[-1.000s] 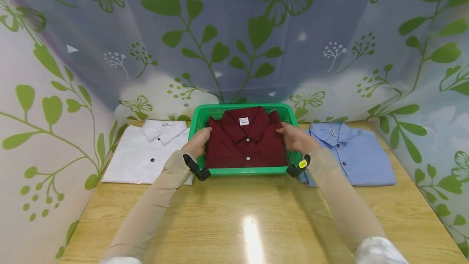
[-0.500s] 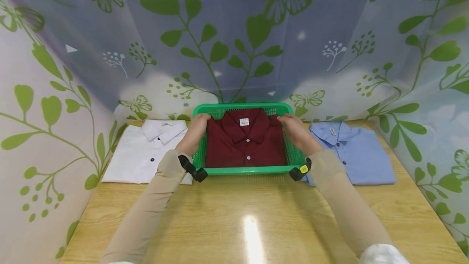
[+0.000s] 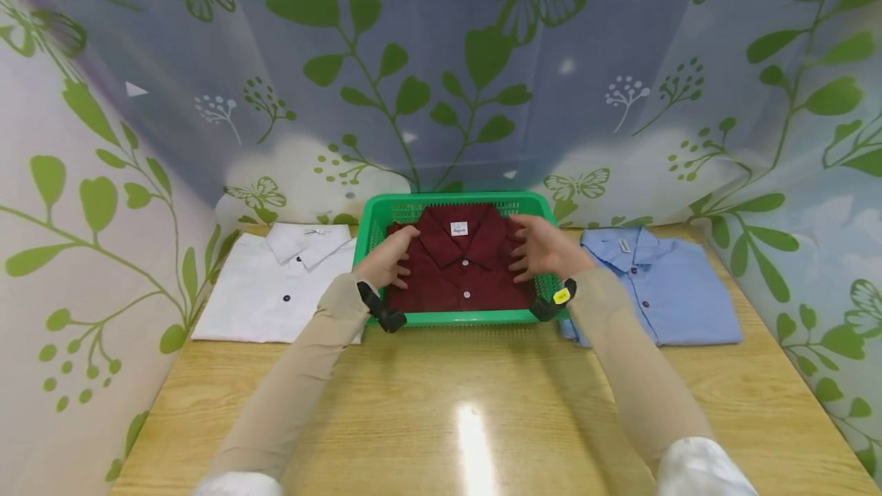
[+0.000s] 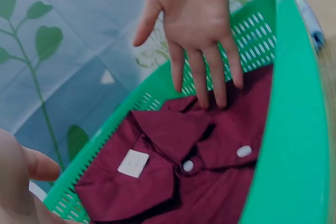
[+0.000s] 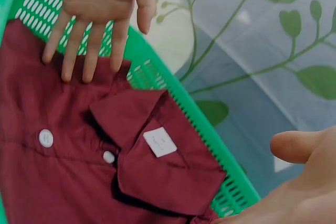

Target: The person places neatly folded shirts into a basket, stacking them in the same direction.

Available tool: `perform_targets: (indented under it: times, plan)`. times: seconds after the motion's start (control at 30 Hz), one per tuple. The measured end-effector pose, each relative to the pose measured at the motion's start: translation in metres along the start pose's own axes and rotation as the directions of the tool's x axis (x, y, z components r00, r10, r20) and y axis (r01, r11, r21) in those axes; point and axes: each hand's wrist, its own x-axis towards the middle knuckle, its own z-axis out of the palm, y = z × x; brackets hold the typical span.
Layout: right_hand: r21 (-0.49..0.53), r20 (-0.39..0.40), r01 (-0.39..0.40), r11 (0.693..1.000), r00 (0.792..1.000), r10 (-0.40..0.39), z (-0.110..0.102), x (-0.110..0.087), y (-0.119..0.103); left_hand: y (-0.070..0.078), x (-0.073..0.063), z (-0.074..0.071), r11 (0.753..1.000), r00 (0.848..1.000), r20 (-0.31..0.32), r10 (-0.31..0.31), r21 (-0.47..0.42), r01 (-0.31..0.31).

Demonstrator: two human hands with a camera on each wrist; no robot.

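A folded maroon shirt (image 3: 448,278) with a white collar label lies inside a green plastic basket (image 3: 455,319). My left hand (image 3: 387,257) is over the shirt's left side, its fingers extended and holding nothing. Over the right side is my right hand (image 3: 547,249), fingers spread and likewise without a hold. In the left wrist view the right hand (image 4: 199,19) shows its palm, with fingertips at or just above the cloth. From the right wrist view, the left hand (image 5: 100,9) looks much the same; whether its fingertips touch the shirt I cannot tell.
A folded white shirt (image 3: 255,293) lies left of the basket and a folded blue shirt (image 3: 678,293) to its right, both on the wooden table (image 3: 386,419). Behind stands a curtain (image 3: 427,60) printed with leaves and butterflies.
Both hands have let go of the maroon shirt's shoulder edges and moved inward over it, fingers extended. The shirt now sits in the basket, its side edges slightly rumpled.
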Motion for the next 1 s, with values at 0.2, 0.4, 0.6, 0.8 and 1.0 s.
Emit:
perform_targets:
  times: [0.2,0.4,0.6,0.8,1.0]
  plan:
    - [0.005,-0.016,-0.063,0.998,0.998,0.063,-0.003,0.010,0.003,-0.002,0.003,0.002,0.998,0.997,-0.039,-0.062,-0.025,0.061]
    - [0.014,-0.004,-0.055,0.998,0.999,0.055,-0.003,0.010,-0.002,0.004,-0.002,0.000,0.998,0.998,-0.039,-0.053,-0.018,0.052]
    - [0.077,0.034,-0.007,0.997,0.999,0.004,0.002,0.007,-0.010,0.018,-0.004,0.004,0.999,0.998,0.057,0.036,-0.013,-0.036]
    - [0.147,0.063,0.016,0.989,0.998,-0.026,0.015,0.015,-0.015,0.026,0.012,0.021,0.986,0.990,0.102,0.097,-0.146,-0.081]
    - [0.199,0.038,0.031,0.980,0.998,-0.039,0.017,0.032,-0.012,0.018,0.034,0.027,0.974,0.994,0.077,0.080,-0.220,-0.061]
